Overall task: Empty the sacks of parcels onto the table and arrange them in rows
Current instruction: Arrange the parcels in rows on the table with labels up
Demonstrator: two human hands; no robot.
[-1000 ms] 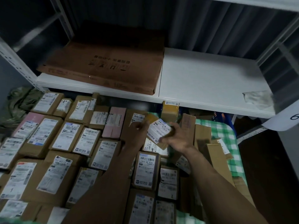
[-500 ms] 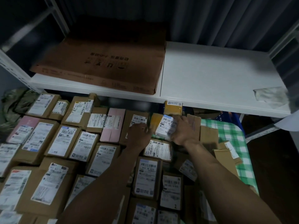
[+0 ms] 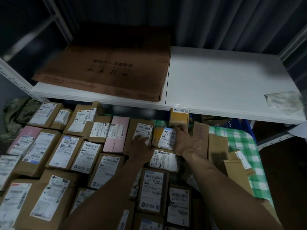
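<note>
Under the white shelf (image 3: 224, 83), a table with a green checked cloth (image 3: 240, 146) is packed with parcels (image 3: 64, 151). They are mostly brown cartons lying label-up in close rows, edges touching, with a pink one (image 3: 116, 136) among them. On the cloth's right side a few cartons stand or lean at odd angles.

Both bare forearms reach forward from the bottom edge, over the near rows and towards the far end of the table. The left hand (image 3: 141, 145) lies palm-down on a brown parcel (image 3: 142, 128) in the back row. Its fingers are straight and a little apart, with the tips on the white label.

The right hand (image 3: 184, 141) is just beside it, at the right edge of a small yellow parcel (image 3: 159, 138) with a blue-topped label. This parcel lies between the brown parcel and a tall carton. The right fingers (image 3: 178, 130) stretch along the parcel's far right corner. They are blurred, so I cannot tell whether they clamp the parcel or only touch it.

Just beyond those fingertips a squat yellow box (image 3: 178, 117) stands upright under the shelf lip.
</note>
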